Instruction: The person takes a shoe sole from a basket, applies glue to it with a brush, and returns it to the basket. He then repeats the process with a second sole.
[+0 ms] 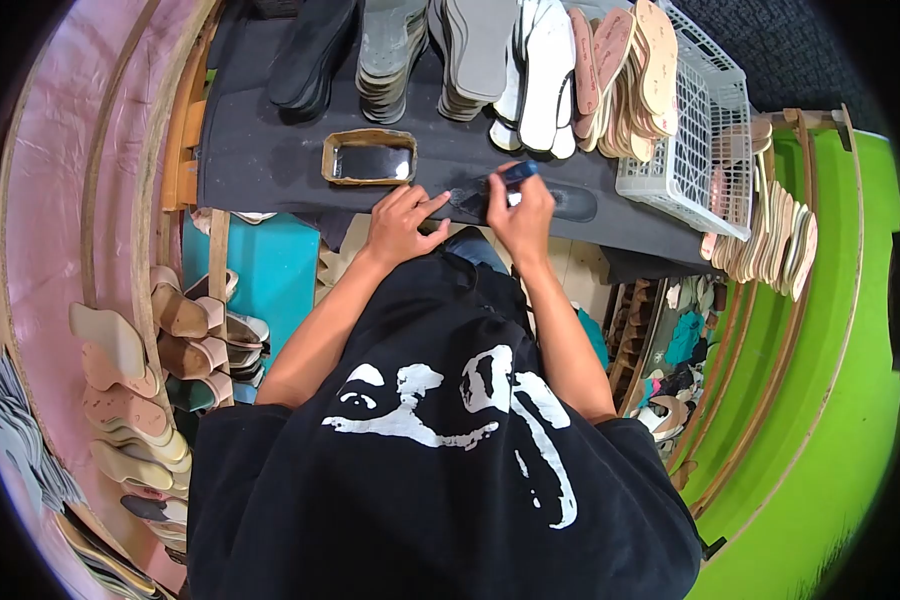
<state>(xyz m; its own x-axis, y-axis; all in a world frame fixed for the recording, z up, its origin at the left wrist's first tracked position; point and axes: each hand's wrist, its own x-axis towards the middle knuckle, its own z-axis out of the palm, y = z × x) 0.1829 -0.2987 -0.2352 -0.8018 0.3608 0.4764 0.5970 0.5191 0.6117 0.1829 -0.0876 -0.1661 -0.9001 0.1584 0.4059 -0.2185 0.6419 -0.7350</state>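
head view: the black insole (573,204) lies flat along the near edge of the dark surface (260,150). of the hands, the left hand (402,225) has its fingers partly spread, index fingertip at the insole's left end; the right hand (526,212) pinches the dark blue tool (519,173) above the insole. the rectangular tray (328,160) sits beyond the left hand. insole stacks (475,55) line the far side, beside the white plastic basket (660,185).
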